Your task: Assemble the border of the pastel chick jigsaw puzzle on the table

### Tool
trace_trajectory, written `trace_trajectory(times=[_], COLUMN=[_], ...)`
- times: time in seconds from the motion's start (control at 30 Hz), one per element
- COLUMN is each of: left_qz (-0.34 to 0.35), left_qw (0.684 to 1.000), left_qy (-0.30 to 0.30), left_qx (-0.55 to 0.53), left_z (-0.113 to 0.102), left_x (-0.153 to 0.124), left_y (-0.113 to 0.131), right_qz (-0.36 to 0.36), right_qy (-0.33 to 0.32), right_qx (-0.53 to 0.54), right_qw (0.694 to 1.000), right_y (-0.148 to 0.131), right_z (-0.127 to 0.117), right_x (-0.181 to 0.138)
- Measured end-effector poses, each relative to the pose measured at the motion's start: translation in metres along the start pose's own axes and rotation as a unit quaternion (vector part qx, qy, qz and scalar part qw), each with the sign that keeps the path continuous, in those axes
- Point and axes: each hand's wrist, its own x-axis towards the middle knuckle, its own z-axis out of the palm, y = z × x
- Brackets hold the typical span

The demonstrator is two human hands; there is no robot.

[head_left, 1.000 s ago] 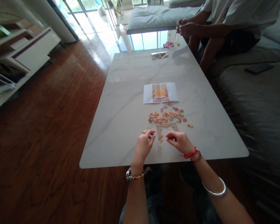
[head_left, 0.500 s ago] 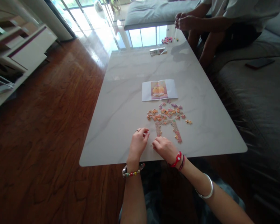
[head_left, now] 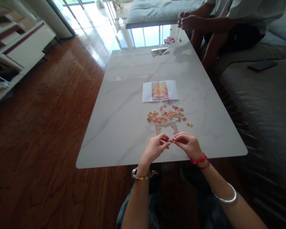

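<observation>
Just above the near edge of the table, my right hand (head_left: 187, 143) pinches a small reddish jigsaw puzzle piece (head_left: 171, 140) between thumb and fingertips. My left hand (head_left: 156, 147) meets it from the other side, its curled thumb and forefinger at the piece's left edge. Behind my hands lies a partly joined puzzle border (head_left: 158, 128), with its top and parts of both sides showing; my hands cover its lower part. Beyond the border, loose puzzle pieces (head_left: 165, 116) in orange, pink and purple are spread in a heap.
A creased picture sheet (head_left: 146, 92) lies past the loose pieces. Farther off are a silvery packet (head_left: 160, 51) and a pink pile of pieces (head_left: 169, 40). Another person's hands (head_left: 189, 21) are at the far right of the marble-patterned table (head_left: 119, 111). A sofa (head_left: 259, 92) runs along the right.
Both hands have come together over the lower part of the border. The right moved right and slightly up, and a reddish puzzle piece now shows between the fingertips.
</observation>
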Motion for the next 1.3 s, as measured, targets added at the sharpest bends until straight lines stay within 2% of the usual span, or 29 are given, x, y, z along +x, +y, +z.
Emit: trace_trajectory(times=[0.17, 0.33, 0.5, 0.77, 1.03, 1.1, 1.2, 1.3], left_qz=[-0.001, -0.025, -0.055, -0.058, -0.052, -0.031, 0.048, 0.120], left_qw=[1.000, 1.000, 0.998, 0.996, 0.964, 0.954, 0.937, 0.919], left_qy=[0.012, 0.003, -0.005, 0.052, 0.181, 0.202, 0.217, 0.202], left_qx=[0.012, 0.012, 0.014, 0.042, 0.187, 0.219, 0.270, 0.315], left_z=[-0.001, -0.012, -0.019, -0.022, -0.024, -0.024, -0.024, -0.024], left_x=[0.001, -0.005, -0.011, -0.012, -0.009, -0.008, -0.008, -0.007], left_y=[-0.002, -0.010, -0.018, -0.028, -0.026, -0.026, -0.025, -0.025], right_qz=[0.038, -0.054, -0.087, -0.104, -0.087, -0.082, -0.077, -0.076], right_qy=[-0.032, -0.097, -0.118, -0.122, -0.097, -0.089, -0.082, -0.080], right_qx=[0.028, -0.090, -0.174, -0.244, -0.286, -0.296, -0.308, -0.319], right_qw=[0.998, 0.990, 0.974, 0.957, 0.949, 0.948, 0.945, 0.941], right_y=[-0.005, -0.006, -0.002, -0.002, -0.004, -0.004, -0.004, -0.005], right_z=[0.008, 0.011, 0.026, 0.040, 0.048, 0.050, 0.052, 0.051], right_x=[-0.002, -0.001, -0.001, 0.004, 0.009, 0.009, 0.008, 0.006])
